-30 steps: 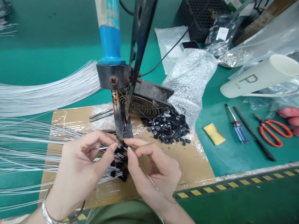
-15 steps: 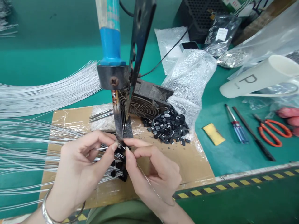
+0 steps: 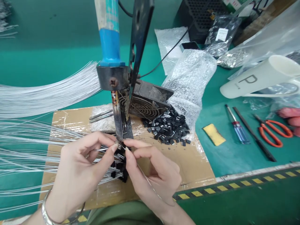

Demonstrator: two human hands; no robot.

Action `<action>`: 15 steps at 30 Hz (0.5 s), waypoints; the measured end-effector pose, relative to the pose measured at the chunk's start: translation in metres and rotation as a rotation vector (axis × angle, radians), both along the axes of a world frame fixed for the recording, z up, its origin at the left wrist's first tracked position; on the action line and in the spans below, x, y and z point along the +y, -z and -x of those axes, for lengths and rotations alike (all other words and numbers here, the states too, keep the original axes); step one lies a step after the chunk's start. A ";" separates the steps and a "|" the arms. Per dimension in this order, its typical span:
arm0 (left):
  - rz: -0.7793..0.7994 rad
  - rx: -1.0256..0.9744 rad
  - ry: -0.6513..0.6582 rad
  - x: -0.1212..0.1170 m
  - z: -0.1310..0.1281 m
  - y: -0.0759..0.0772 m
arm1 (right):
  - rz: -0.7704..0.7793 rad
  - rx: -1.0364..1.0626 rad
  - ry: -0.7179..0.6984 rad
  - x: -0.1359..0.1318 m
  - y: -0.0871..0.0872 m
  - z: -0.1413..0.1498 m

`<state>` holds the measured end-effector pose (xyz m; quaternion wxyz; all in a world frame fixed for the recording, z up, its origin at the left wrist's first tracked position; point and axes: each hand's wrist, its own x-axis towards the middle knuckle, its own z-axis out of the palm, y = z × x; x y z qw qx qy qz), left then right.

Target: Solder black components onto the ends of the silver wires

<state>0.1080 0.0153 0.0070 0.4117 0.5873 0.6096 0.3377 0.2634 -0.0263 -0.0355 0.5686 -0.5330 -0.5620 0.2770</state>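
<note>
A blue-handled soldering iron (image 3: 110, 47) is clamped upright, its tip (image 3: 119, 129) pointing down between my two hands. My left hand (image 3: 85, 165) is closed in a pinch on a grey wire (image 3: 101, 150) just under that tip. Between thumb and forefinger my right hand (image 3: 154, 172) grips thin solder wire (image 3: 150, 184), which trails back over the palm to the wrist. The solder's front end meets the wire end at the tip; the exact contact is too small to make out. Below my fingers lie wires with black connectors (image 3: 120, 168) on their ends.
Cardboard (image 3: 187, 165) covers the work area. Behind the iron are a small fan (image 3: 150, 103) and a heap of black pieces (image 3: 171, 128). A yellow sponge (image 3: 214, 134), screwdriver (image 3: 240, 131), orange-handled pliers (image 3: 274, 132) and white mug (image 3: 255, 78) lie rightward. A wire bundle (image 3: 47, 97) is left.
My right hand has shifted slightly left, its thumb closer to the iron tip, with the solder still held. My left hand stays in place.
</note>
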 end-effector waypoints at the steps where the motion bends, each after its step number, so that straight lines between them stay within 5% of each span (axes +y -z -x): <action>1: -0.002 0.002 0.001 0.000 0.000 0.000 | -0.003 0.004 -0.003 0.000 0.000 0.000; 15: 0.010 0.003 0.030 0.000 0.001 -0.001 | -0.013 0.008 -0.005 0.000 0.002 -0.001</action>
